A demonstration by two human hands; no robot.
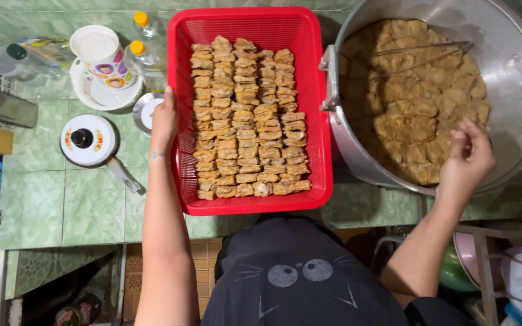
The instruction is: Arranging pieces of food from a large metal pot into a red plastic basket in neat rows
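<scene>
A red plastic basket (314,108) sits on the green tiled worktop (86,205), reaching from near the front edge to the back, and holds neat rows of golden-brown fried tofu pieces (246,121) laid flat across its bottom. The left hand (164,121) rests against the basket's left rim, fingers straight and together, pressed to the wall rather than closed round anything. To the right, touching the basket's side, stands a large metal pot (515,66) filled with more tofu pieces in brownish liquid (424,102), with a pair of metal tongs (421,53) lying across them. The right hand (467,158) hovers over the pot's near rim, fingers loosely curled and part open; whether it pinches a piece cannot be told. Left of the basket, towards the back left corner, are two clear bottles with yellow caps (143,51), a white patterned cup (99,54) on a plate and a small round metal lid (146,111). A white pan lid with a black knob (87,140) covers a small pan nearer the left edge.
</scene>
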